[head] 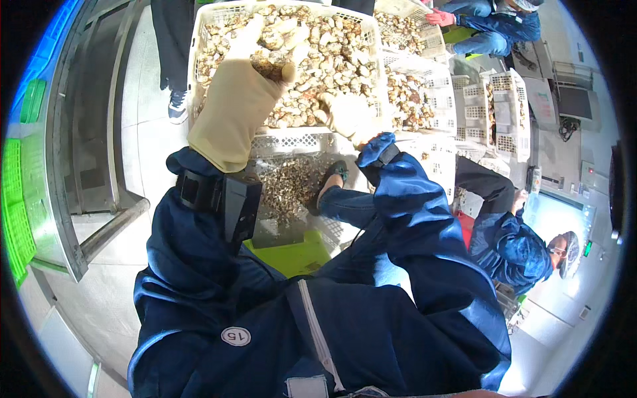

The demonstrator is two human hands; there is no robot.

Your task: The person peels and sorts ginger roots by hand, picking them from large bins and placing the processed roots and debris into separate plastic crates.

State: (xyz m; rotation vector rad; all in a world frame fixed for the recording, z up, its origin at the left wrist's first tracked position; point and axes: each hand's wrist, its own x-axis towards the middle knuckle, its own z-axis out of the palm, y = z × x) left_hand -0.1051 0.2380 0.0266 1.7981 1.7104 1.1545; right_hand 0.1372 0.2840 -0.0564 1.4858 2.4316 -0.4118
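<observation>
Before me stands a white plastic crate [380,64] filled with small brown and cream mushrooms [343,54], some overlit. My left hand [264,54], in a cream rubber glove, reaches over the crate's left half, its fingers spread around a large mushroom [272,37]; a darker brown piece [268,68] lies near the thumb. Glare blurs that grip. My right hand [348,113], also gloved, rests at the crate's near right part, its fingertips among the mushrooms; whether it holds one cannot be told.
Small trimmings [286,189] lie on the floor below the crate, beside my shoe. More mushroom crates [438,94] stand on the right. A metal frame [114,224] is at the left. One co-worker [512,248] sits at the right, another [487,25] at the upper right.
</observation>
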